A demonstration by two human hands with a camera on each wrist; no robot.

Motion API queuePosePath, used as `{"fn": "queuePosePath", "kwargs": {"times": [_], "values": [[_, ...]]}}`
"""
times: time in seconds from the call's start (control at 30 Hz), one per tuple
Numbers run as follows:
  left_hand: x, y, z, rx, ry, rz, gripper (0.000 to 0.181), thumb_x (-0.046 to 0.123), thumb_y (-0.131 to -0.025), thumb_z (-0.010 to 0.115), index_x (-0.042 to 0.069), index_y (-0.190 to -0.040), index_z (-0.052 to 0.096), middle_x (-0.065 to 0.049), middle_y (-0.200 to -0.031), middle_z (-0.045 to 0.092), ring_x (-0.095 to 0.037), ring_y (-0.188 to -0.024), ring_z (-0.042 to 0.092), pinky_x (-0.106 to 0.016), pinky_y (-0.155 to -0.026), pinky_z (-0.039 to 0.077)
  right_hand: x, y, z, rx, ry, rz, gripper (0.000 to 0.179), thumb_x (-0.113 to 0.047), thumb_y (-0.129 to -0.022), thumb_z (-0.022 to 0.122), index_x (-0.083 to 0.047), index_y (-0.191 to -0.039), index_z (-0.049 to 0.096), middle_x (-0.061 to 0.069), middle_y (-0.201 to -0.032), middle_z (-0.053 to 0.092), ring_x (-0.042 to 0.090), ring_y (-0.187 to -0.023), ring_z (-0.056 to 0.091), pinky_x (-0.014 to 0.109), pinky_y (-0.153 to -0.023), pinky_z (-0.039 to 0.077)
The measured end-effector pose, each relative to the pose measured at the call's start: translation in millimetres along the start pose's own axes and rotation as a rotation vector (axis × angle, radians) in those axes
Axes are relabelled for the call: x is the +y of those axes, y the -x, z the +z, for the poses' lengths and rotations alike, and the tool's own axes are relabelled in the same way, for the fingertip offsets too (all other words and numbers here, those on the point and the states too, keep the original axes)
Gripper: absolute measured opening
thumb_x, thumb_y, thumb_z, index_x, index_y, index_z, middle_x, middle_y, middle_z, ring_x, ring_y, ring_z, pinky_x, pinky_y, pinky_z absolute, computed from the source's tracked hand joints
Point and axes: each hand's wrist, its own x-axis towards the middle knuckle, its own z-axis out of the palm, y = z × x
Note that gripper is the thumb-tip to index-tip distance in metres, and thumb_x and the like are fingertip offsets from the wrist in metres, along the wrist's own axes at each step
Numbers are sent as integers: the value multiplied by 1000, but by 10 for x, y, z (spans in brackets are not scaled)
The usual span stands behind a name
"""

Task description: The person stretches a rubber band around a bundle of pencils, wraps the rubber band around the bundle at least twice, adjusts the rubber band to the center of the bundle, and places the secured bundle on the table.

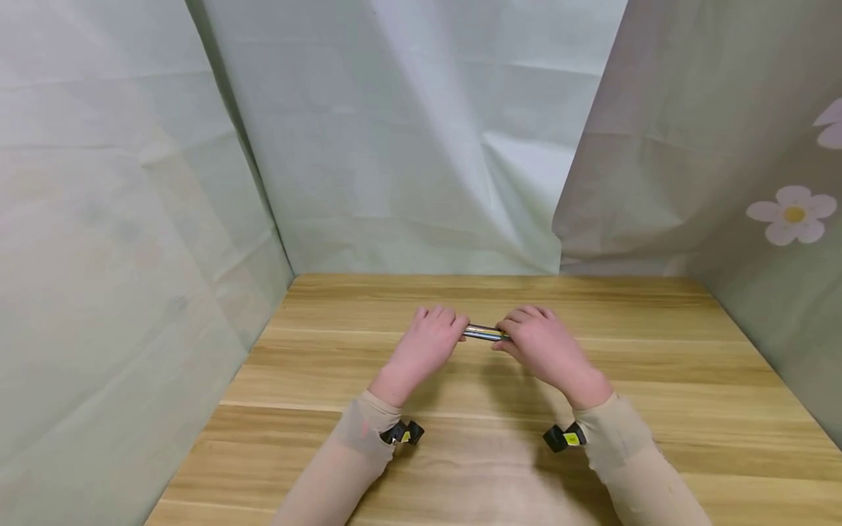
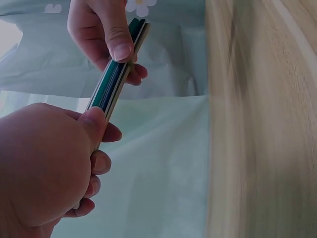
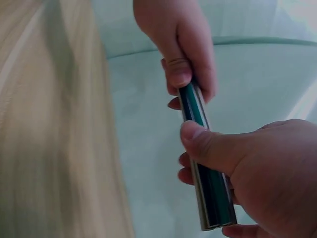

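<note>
Between the two hands, above the wooden table, is a bundle of slim pencil-like sticks [image 1: 483, 333], with green, dark blue, white and gold lengths side by side. My left hand [image 1: 429, 345] grips one end, its thumb laid along the sticks. Toward the other end, my right hand [image 1: 544, 349] pinches the bundle between thumb and fingers. In the left wrist view the far tips of the sticks [image 2: 113, 84] poke out past the right hand. The right wrist view shows the flat end of the bundle [image 3: 215, 203] below the right thumb; the left palm hides the opposite end.
The wooden table [image 1: 473, 453] spreads beneath both forearms. Pale cloth [image 1: 421, 146] hangs along its back and both sides, with white flowers [image 1: 793, 214] printed on the right. Each wrist carries a small black camera [image 1: 564, 437] strapped over a beige sleeve.
</note>
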Motion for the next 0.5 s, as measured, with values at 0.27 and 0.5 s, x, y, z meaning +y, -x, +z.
{"fn": "queuePosePath", "kwargs": {"times": [0.27, 0.5], "values": [[-47, 10, -11, 11, 21, -18, 14, 26, -104, 69, 14, -107, 62, -3, -96, 66, -23, -92, 61, -39, -79, 44, -31, -29, 124, 53, -56, 17, 30, -32, -97, 81, -6, -111, 75, 6, -109, 74, 32, -110, 65, 56, -101, 49], [-29, 8, 3, -20, -8, -2, 14, 28, -105, 67, 16, -111, 63, -2, -99, 66, -22, -93, 62, -38, -78, 45, -93, -63, 229, 87, -56, -5, 31, -31, -96, 82, -5, -111, 75, 7, -108, 74, 31, -108, 65, 55, -99, 50]]}}
